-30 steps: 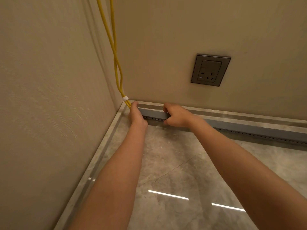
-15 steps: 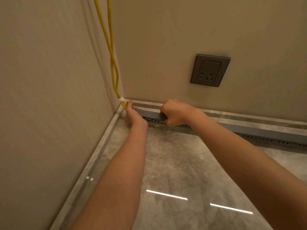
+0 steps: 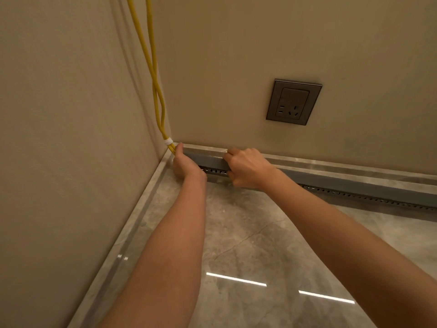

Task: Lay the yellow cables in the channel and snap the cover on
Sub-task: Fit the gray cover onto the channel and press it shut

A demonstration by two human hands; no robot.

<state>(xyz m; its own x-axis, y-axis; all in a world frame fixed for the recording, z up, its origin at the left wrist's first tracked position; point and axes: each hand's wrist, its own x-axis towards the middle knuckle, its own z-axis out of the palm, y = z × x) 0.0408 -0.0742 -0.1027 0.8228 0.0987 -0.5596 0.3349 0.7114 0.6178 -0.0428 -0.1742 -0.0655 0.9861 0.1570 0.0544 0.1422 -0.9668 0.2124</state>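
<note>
Two yellow cables (image 3: 155,74) hang down the room corner, bound by a white tie (image 3: 168,141) just above the floor, and run in behind my left hand. A grey channel with a perforated lower edge (image 3: 369,198) runs along the foot of the back wall, a grey cover (image 3: 207,159) on top of it. My left hand (image 3: 183,163) grips the cover's left end at the corner. My right hand (image 3: 247,166) grips the cover a little to the right, fingers curled over its top. The cables inside the channel are hidden.
A grey wall socket (image 3: 293,101) sits on the back wall above the channel. A marble skirting (image 3: 331,162) lines both walls. The polished marble floor (image 3: 248,233) reflects two ceiling light strips. The left wall stands close beside my left arm.
My right hand has shifted slightly along the cover and both hands sit a little further left in view as the camera turned. The cover's left end stays under my hands.
</note>
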